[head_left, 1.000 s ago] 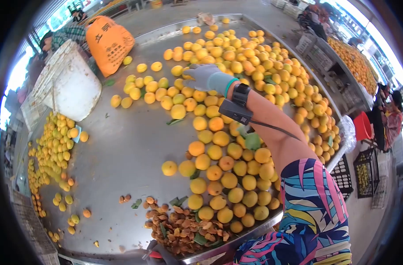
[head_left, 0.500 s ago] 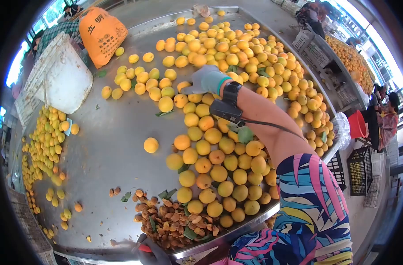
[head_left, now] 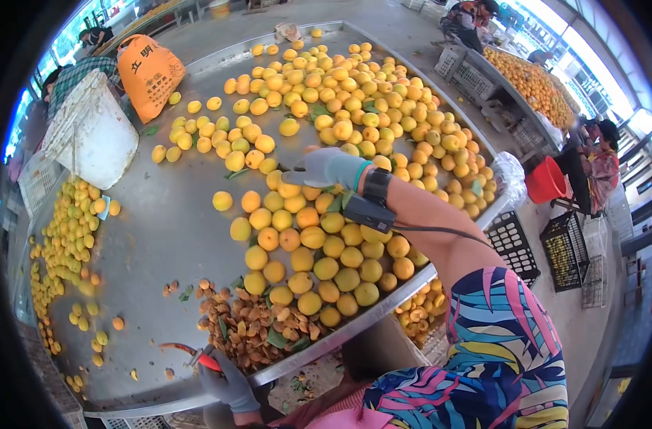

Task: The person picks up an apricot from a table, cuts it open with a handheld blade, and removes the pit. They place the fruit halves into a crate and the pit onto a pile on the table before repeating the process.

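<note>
Right hand (head_left: 324,169), fingers extended over fruit (head_left: 326,269), suggests a gathering step needing finger closure next; left hand (head_left: 229,382) grips red-handled tool (head_left: 208,362).

One white bucket (head_left: 104,146) and one sack (head_left: 151,82) stand near the bench's (head_left: 161,229) far-left corner; one left hand (head_left: 229,380), one right hand (head_left: 322,168), one tool (head_left: 208,362), uncountable fruit (head_left: 326,269).

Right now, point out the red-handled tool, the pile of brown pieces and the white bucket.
Red-handled tool (head_left: 208,362): head view, on its red handle.
Pile of brown pieces (head_left: 258,325): head view, near the heap's middle.
White bucket (head_left: 106,146): head view, on its outer side wall.
</note>
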`<action>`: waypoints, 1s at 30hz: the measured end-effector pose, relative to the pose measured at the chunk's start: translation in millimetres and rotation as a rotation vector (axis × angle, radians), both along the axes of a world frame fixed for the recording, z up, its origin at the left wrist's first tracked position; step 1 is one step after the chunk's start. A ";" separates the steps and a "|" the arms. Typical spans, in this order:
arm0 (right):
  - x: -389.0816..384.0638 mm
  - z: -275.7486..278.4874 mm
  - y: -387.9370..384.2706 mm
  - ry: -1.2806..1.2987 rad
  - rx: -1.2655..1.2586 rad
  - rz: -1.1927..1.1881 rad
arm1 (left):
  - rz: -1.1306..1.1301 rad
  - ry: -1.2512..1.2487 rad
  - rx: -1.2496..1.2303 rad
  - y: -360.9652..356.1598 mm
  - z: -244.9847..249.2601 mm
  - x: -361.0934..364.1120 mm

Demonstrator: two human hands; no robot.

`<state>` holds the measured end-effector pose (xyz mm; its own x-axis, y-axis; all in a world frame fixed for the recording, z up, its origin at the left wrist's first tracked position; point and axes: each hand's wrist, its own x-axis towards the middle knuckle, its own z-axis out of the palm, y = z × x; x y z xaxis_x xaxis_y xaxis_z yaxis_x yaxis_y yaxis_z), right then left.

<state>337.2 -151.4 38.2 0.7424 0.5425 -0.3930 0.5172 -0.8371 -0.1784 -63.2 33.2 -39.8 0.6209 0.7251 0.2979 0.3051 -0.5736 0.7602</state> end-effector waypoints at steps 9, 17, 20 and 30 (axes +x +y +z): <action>-99.0 14.0 -60.6 -0.248 0.137 0.200 | 0.118 -0.058 -0.144 3.8 -6.6 -2.7; -261.3 -5.0 -45.6 0.109 0.874 -0.015 | -0.081 -0.068 -0.110 -43.7 15.6 15.9; -280.4 -21.5 -24.9 0.414 1.113 -0.038 | -0.282 -0.066 0.029 -67.3 24.8 32.2; -206.2 -8.1 -65.6 0.372 1.450 -0.641 | -0.574 -0.189 -0.126 -115.9 39.1 84.5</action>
<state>130.9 -217.0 30.1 0.9656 0.2538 -0.0559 -0.0799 0.0854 -0.9931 21.3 -82.7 -0.7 0.8673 0.3281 0.3743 -0.1718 -0.5085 0.8437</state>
